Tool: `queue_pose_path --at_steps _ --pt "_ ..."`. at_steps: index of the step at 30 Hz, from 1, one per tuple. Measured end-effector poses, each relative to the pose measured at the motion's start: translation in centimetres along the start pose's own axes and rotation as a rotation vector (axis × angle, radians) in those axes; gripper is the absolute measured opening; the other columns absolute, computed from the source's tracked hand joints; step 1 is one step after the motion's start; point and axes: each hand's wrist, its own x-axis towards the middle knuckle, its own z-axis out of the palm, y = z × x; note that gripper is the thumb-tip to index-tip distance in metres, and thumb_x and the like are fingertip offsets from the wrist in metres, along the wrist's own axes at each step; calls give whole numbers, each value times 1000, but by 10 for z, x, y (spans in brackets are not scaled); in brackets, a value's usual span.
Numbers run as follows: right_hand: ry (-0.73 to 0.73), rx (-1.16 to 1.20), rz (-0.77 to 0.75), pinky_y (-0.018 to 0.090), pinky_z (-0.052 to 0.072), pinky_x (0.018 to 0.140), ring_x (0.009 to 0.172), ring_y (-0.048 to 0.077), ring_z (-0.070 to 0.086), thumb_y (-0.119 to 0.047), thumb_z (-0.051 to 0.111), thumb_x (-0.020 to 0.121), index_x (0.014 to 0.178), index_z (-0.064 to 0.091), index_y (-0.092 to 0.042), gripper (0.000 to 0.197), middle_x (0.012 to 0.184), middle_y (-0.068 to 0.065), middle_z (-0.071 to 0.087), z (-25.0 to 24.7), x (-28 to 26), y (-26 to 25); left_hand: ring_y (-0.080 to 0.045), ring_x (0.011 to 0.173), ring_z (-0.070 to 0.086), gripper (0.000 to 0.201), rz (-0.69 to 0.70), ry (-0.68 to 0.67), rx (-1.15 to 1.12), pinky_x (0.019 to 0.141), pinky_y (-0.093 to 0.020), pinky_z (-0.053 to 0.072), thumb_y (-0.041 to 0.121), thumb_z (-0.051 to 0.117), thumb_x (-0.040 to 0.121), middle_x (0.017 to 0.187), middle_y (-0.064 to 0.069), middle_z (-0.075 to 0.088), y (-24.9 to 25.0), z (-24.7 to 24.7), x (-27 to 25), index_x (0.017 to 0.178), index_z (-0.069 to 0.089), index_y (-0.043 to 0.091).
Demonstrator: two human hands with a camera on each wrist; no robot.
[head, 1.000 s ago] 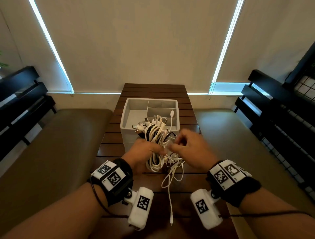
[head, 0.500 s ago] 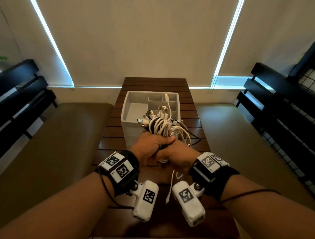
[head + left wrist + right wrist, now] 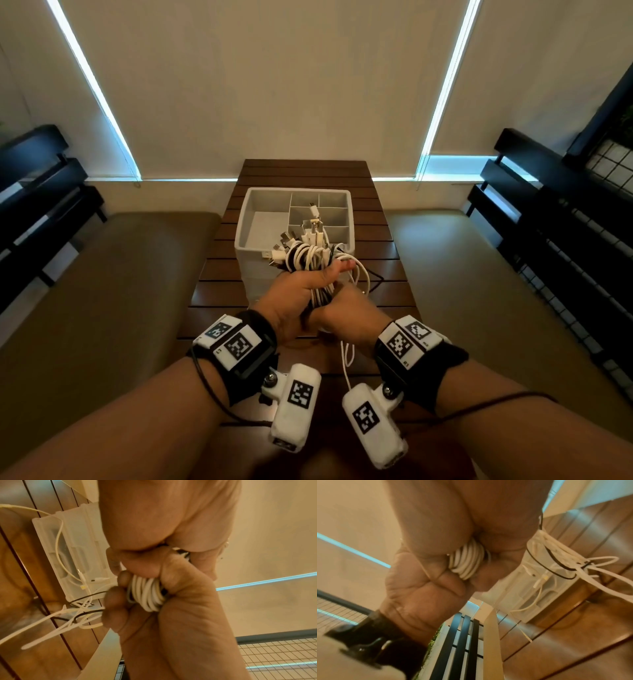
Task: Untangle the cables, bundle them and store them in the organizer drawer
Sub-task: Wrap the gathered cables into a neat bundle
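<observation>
Gripping the cable bundle (image 3: 310,270) in our left hand (image 3: 298,294), fingers curled round the gathered white and black loops with the thumb laid across the top, we judge the task to be about midway. Our right hand (image 3: 346,313) sits just below and touching the left, its fingers also closed round the lower turns of the same bundle; the wrist views show tight white coils squeezed between the two fists. The bundle is held in the air above the near edge of the organizer drawer (image 3: 260,205), a grey divided tray standing on the wooden desk (image 3: 387,260), with the plugs fanning up over its compartments.

The gathering looks largely done, yet not finished: several loose strands (image 3: 56,626) spill out of the grip, and one thin white tail (image 3: 346,359) hangs down between our wrists toward the desk. We see no tie or wrap securing the bundle, though our fists hide much of it, so we cannot be sure. What remains, as we read it, is drawing in the stray lengths, fastening the coil and laying it into a compartment. The large left compartment appears empty.
</observation>
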Motion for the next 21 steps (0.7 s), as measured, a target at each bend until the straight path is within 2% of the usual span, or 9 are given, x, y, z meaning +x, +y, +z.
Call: queue_pose_path --at_steps 3,7,10,13,15,17,19,21 --pt "44 10 -49 56 57 72 80 33 71 0 68 53 103 61 -13 52 89 16 72 -1 6 4 -33 113 63 53 30 59 -18 90 -46 53 38 72 71 119 -14 69 1 2 2 119 69 15" --pt "126 47 -80 53 58 73 83 24 71 3 65 52 93 68 -20 47 87 6 74 2 9 8 -31 106 67 55 36 86 34 85 -43 55 38 74 72 116 -16 70 3 2 1 120 67 12" --pt "79 51 -36 59 56 74 84 34 71 -2 68 49 88 68 -15 41 88 16 73 5 9 8 -28 107 67 54 63 100 66 85 -40 56 34 73 73 117 -15 70 1 -3 2 120 67 9" --pt "13 125 19 68 51 75 87 47 67 -6 72 50 97 66 -9 48 92 26 70 10 5 12 -26 106 68 51 61 85 95 87 -40 56 34 72 74 113 -13 71 -1 -6 -1 119 68 10" --pt "0 215 -1 63 53 79 91 47 66 1 71 55 100 65 -10 46 95 27 69 8 2 13 -25 98 70 43 58 70 111 75 -36 58 31 71 77 103 -12 74 0 -6 -3 113 69 8" --pt "-35 284 -20 47 58 74 90 40 69 13 65 64 104 64 -4 43 95 24 70 4 1 13 -23 90 71 37 62 55 122 65 -32 57 28 69 80 93 -11 75 3 -5 -5 109 69 5" --pt "-34 341 -38 39 58 72 90 32 70 21 58 68 109 63 0 46 96 20 71 4 1 11 -23 89 71 39 65 53 136 67 -33 57 28 68 79 92 -12 73 6 -4 -5 109 68 3" --pt "-1 349 -29 41 58 74 93 32 70 22 58 65 110 63 1 49 100 20 71 5 3 10 -26 94 69 42 53 51 159 75 -37 57 30 70 74 96 -14 73 7 -3 -5 108 69 4"
